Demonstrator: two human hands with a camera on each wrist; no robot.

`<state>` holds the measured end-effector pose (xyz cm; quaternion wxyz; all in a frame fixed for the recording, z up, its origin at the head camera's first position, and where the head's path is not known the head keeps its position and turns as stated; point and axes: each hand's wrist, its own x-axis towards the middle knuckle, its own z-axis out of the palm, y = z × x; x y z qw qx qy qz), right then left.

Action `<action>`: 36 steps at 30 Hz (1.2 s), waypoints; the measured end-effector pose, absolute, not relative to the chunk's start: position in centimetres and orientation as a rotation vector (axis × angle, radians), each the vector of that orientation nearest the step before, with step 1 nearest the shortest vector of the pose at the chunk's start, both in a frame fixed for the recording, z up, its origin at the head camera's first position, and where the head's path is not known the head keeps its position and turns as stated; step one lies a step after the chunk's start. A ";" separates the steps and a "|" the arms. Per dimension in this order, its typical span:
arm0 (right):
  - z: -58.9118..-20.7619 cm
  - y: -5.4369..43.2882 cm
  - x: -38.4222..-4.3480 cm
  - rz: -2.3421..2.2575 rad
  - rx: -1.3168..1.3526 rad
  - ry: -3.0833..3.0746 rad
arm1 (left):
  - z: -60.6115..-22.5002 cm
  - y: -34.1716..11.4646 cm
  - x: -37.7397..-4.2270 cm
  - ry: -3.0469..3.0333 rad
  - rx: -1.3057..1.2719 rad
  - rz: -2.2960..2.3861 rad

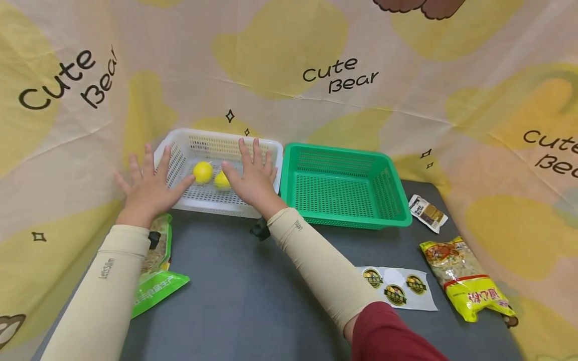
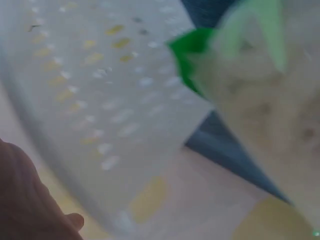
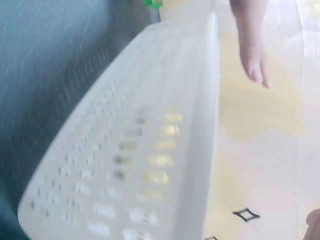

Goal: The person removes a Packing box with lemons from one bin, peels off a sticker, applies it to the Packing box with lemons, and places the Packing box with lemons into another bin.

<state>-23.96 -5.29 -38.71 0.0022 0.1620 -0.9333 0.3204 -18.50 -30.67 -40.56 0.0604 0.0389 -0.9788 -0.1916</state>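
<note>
A white perforated plastic basket [image 1: 217, 206] stands against the curtain, with two yellow fruits inside. One fruit [image 1: 202, 172] is round and fully visible; the other fruit [image 1: 221, 181] is partly covered by my right hand [image 1: 254, 181]. That hand's fingers are spread over the basket's right side, holding nothing. At the left end, my left hand [image 1: 149, 193] has its fingers fanned out and its thumb over the rim, also holding nothing. The basket's side wall [image 3: 135, 150] fills much of the right wrist view. The left wrist view is blurred, with the basket wall [image 2: 115, 90] in it.
A green basket [image 1: 347, 221] stands right of the white one. Green-edged food bags [image 1: 158, 288] lie under my left forearm. On the right are a small sachet [image 1: 428, 213], a yellow food bag [image 1: 467, 278] and a sticker sheet [image 1: 397, 288]. A printed curtain [image 1: 280, 55] encloses the grey table [image 1: 235, 281].
</note>
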 end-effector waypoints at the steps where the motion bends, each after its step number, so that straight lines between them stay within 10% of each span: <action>1: -38.8 -5.7 -24.0 1.008 0.499 -2.944 | -40.8 -30.9 -18.6 -2.969 0.117 -0.584; 36: -42.8 -8.6 -28.2 1.512 0.517 -3.417 | -42.3 -32.3 -20.2 -3.079 0.214 -0.593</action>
